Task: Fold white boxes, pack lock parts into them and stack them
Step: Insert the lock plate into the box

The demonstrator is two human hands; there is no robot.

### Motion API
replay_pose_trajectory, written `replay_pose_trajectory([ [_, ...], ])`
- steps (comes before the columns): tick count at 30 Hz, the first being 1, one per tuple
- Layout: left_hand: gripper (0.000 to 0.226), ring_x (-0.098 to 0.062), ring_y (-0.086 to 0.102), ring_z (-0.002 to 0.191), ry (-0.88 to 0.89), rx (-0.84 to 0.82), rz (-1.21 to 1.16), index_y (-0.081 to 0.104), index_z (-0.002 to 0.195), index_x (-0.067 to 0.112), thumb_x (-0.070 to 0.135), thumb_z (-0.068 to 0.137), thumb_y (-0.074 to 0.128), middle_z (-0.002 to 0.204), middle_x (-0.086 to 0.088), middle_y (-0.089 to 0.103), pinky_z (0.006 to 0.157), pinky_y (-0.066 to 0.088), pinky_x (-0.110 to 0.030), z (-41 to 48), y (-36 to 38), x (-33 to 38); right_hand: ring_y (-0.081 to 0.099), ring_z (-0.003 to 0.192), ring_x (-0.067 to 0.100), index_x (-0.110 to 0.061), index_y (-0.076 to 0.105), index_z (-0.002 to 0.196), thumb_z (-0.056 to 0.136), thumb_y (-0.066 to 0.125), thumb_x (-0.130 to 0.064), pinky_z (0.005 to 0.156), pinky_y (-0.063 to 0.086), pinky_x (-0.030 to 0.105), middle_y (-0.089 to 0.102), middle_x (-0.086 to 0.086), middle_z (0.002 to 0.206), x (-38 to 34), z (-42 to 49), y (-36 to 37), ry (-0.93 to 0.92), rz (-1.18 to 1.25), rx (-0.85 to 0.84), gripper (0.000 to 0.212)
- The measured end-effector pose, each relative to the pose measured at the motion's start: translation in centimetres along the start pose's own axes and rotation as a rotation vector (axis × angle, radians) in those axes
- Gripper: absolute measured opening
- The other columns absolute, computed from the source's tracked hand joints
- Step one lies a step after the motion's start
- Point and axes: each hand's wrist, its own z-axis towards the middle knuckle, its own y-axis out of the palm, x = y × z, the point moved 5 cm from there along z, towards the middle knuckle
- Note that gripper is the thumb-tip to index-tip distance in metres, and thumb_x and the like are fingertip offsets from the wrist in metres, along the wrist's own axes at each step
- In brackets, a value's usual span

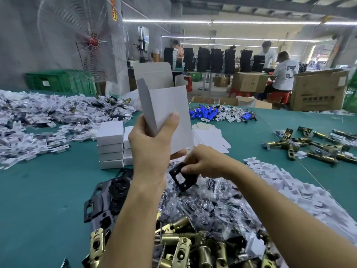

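Observation:
My left hand (152, 144) grips an opened white box (170, 105) upright above the green table, its top flap standing up. Just below the box, my right hand (201, 161) pinches a black strike plate (182, 177) over a heap of bagged small parts (208, 202). A stack of closed white boxes (110, 145) stands to the left of my left hand. Flat unfolded box blanks (210, 138) lie behind the held box. Brass latch bolts (185, 246) are piled at the near edge, and black plates (108, 196) lie to their left.
White plastic inserts (38, 120) cover the table's left side, and more (289, 188) lie at the right. Blue cylinders (208, 113) sit far centre, loose brass latches (309, 146) at far right. A fan (87, 41), cardboard cartons (318, 89) and seated people stand beyond the table.

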Motion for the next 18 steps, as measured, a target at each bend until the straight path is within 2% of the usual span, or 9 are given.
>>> replay_pose_trajectory([
  [2, 0.021, -0.005, 0.071, 0.078, -0.008, -0.021, -0.019, 0.064, 0.099, 0.032, 0.025, 0.086, 0.078, 0.081, 0.023, 0.071, 0.052, 0.060, -0.036, 0.1, 0.0, -0.2, 0.058, 0.067, 0.006, -0.014, 0.074, 0.109, 0.090, 0.069, -0.019, 0.060, 0.045, 0.019, 0.070, -0.009, 0.084, 1.5, -1.1, 0.3, 0.031, -0.032, -0.066, 0.021],
  [4, 0.020, -0.005, 0.071, 0.078, -0.008, -0.028, -0.022, 0.064, 0.098, 0.032, 0.025, 0.085, 0.078, 0.080, 0.022, 0.071, 0.051, 0.060, -0.035, 0.2, 0.1, -0.3, 0.064, 0.080, 0.010, -0.015, 0.071, 0.116, 0.086, 0.073, -0.018, 0.074, 0.053, 0.023, 0.073, -0.002, 0.104, 2.4, -1.7, 0.7, 0.087, -0.080, -0.022, 0.030],
  [6, 0.019, -0.008, 0.072, 0.079, -0.006, -0.024, -0.018, 0.064, 0.097, 0.031, 0.025, 0.085, 0.078, 0.080, 0.021, 0.071, 0.052, 0.060, -0.035, 0.1, 0.2, -0.4, 0.067, 0.089, 0.016, -0.014, 0.072, 0.114, 0.086, 0.074, -0.018, 0.083, 0.055, 0.029, 0.073, 0.005, 0.108, 2.5, -1.8, 1.2, 0.081, -0.062, 0.062, 0.029],
  [9, 0.019, -0.013, 0.071, 0.081, 0.005, -0.026, -0.014, 0.064, 0.095, 0.030, 0.024, 0.085, 0.078, 0.078, 0.021, 0.070, 0.052, 0.060, -0.036, 0.1, 0.4, -0.7, 0.066, 0.091, 0.019, -0.014, 0.075, 0.109, 0.091, 0.066, -0.016, 0.080, 0.050, 0.028, 0.074, 0.006, 0.104, 2.5, -2.3, 0.7, 0.061, -0.015, 0.179, 0.020],
  [11, 0.018, -0.014, 0.070, 0.083, 0.004, -0.031, 0.012, 0.064, 0.094, 0.030, 0.024, 0.085, 0.079, 0.077, 0.022, 0.070, 0.057, 0.061, -0.041, 0.1, 0.5, -1.0, 0.065, 0.094, 0.019, -0.014, 0.072, 0.113, 0.095, 0.057, -0.014, 0.079, 0.048, 0.027, 0.073, 0.005, 0.109, 2.4, -2.8, 0.0, 0.075, 0.029, 0.270, 0.024],
  [13, 0.019, -0.010, 0.070, 0.080, -0.007, -0.053, 0.045, 0.063, 0.093, 0.031, 0.024, 0.085, 0.079, 0.078, 0.024, 0.069, 0.060, 0.062, -0.044, 0.0, 0.7, -1.4, 0.062, 0.078, 0.008, -0.020, 0.067, 0.120, 0.096, 0.049, -0.009, 0.065, 0.044, 0.018, 0.070, -0.001, 0.101, 2.9, -3.4, -0.7, 0.117, 0.138, 0.378, 0.032],
  [14, 0.019, -0.006, 0.070, 0.077, -0.014, -0.063, 0.052, 0.063, 0.094, 0.032, 0.024, 0.086, 0.078, 0.078, 0.025, 0.069, 0.056, 0.061, -0.040, 0.0, 0.7, -1.6, 0.056, 0.061, 0.001, -0.026, 0.065, 0.117, 0.095, 0.046, -0.006, 0.053, 0.040, 0.014, 0.066, -0.004, 0.088, 3.3, -3.7, -0.8, 0.147, 0.207, 0.440, 0.035],
  [16, 0.019, 0.001, 0.069, 0.073, -0.017, -0.085, 0.069, 0.063, 0.095, 0.034, 0.023, 0.087, 0.077, 0.079, 0.025, 0.070, 0.050, 0.059, -0.033, 0.0, 0.8, -2.0, 0.046, 0.040, 0.003, -0.030, 0.064, 0.103, 0.092, 0.043, -0.004, 0.038, 0.031, 0.013, 0.059, -0.002, 0.069, 4.4, -4.4, -1.1, 0.235, 0.323, 0.525, 0.036],
  [18, 0.019, 0.002, 0.069, 0.074, -0.018, -0.094, 0.089, 0.063, 0.095, 0.036, 0.024, 0.088, 0.077, 0.081, 0.024, 0.070, 0.050, 0.058, -0.031, -0.1, 1.0, -2.3, 0.052, 0.039, 0.006, -0.027, 0.064, 0.094, 0.090, 0.040, 0.001, 0.034, 0.031, 0.019, 0.062, 0.007, 0.070, 5.4, -5.0, -0.7, 0.308, 0.516, 0.491, 0.037],
])
